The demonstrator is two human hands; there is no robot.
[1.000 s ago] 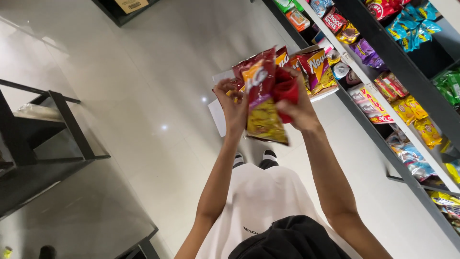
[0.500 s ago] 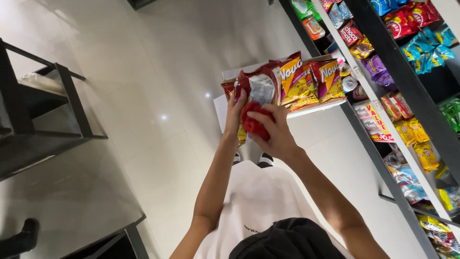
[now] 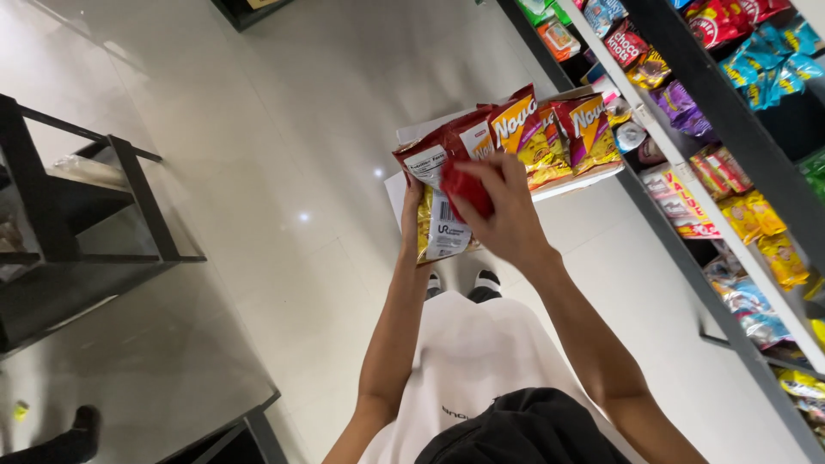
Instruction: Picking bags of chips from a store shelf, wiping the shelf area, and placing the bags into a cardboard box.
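My left hand (image 3: 412,203) grips the left edge of a red and yellow snack bag (image 3: 440,225), whose back faces me with a white label on it. My right hand (image 3: 505,213) is closed over the bag's red top from the right. Both hands hold it in front of me, above the floor. Just beyond it, several more red and yellow snack bags (image 3: 557,129) stand in a row in a white open box (image 3: 584,177) at the shelf's edge.
A long dark shelf unit (image 3: 730,129) runs along the right, filled with colourful snack packs. A black low rack (image 3: 77,215) stands at the left. My shoes (image 3: 460,282) rest on glossy pale floor tiles. Another person's dark shoe (image 3: 82,425) shows at the lower left.
The bag has come lower and turned its labelled back toward me. My right hand has shifted from behind the bags onto this bag's red top. The view has swung slightly.
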